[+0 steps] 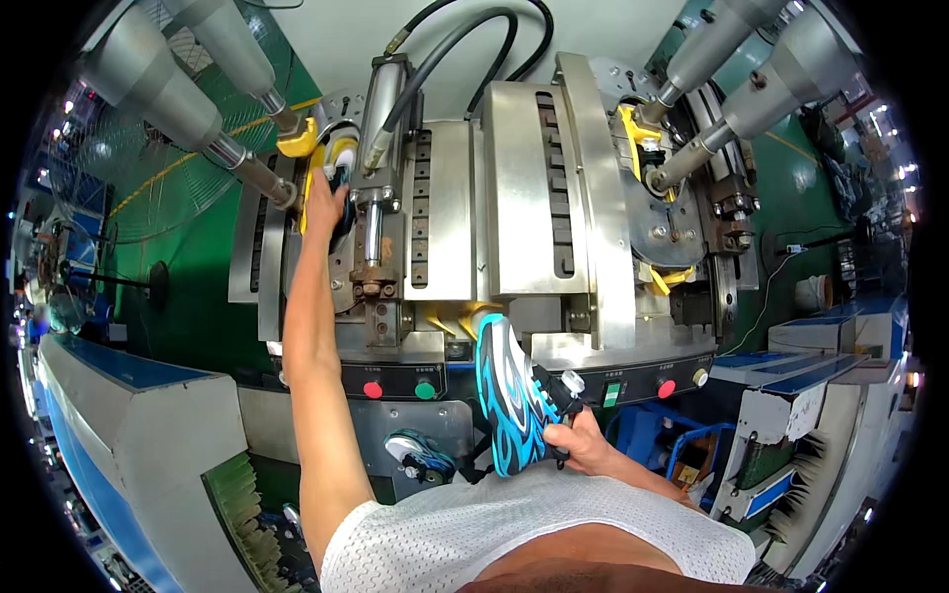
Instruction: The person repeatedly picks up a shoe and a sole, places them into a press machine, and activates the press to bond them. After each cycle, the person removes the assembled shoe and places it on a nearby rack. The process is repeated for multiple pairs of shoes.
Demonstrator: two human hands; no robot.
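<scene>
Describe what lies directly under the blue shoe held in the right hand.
Below the blue shoe in the right hand sits another shoe on the grey machine front. The held shoe and white shirt cover whatever lies lower.

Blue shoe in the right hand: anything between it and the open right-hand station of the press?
Nothing visible blocks it. The right hand holds the blue shoe sole-out just above the button panel; the steel plates sit left of the right station. The left hand is at the other shoe, far left.
</scene>
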